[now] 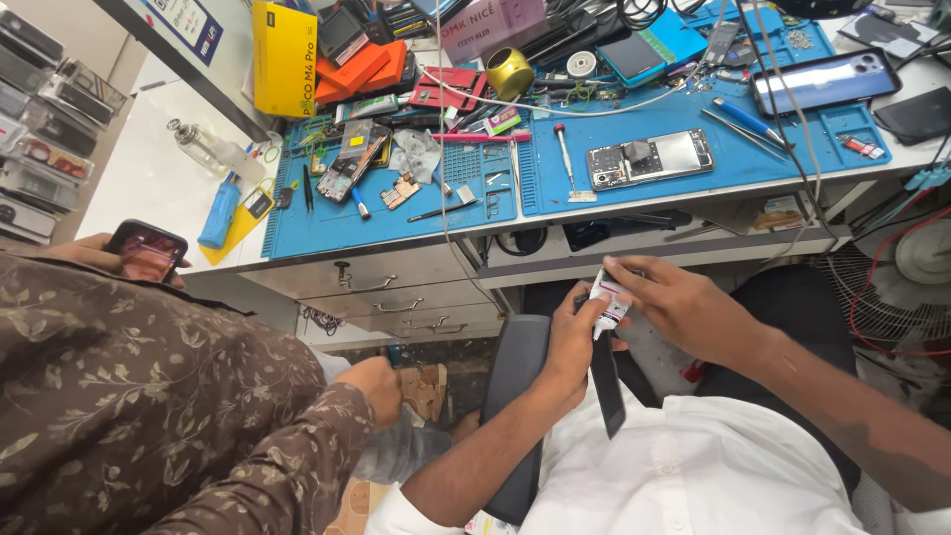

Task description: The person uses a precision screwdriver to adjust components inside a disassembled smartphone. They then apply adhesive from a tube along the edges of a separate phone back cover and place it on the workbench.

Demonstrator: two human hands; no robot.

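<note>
White shirt, seated worker, and both hands are meeting low over the lap, just below the edge of the bench. Left hand (573,342) is wrapping around a slim dark phone (606,381) that is hanging down toward the shirt, fingers closed on its upper end. Right hand (684,302) is pinching a small white-and-pink strip (611,305) at the top of that phone, thumb and fingertips nipped tight on it. To my eye he is peeling or seating that strip right at the phone's upper end; which of the two I cannot tell from here. Whichever it is, the next bit is calling for a steady left grip and a slow, even pull or press, since the strip looks thin.

Up on the blue work mat (693,163) an opened phone (649,159) is lying with its insides showing, a screwdriver (566,159) just beside it. Next to him another person in a brown floral sleeve (178,396) is holding a separate handset (147,250), well apart from the job.
</note>
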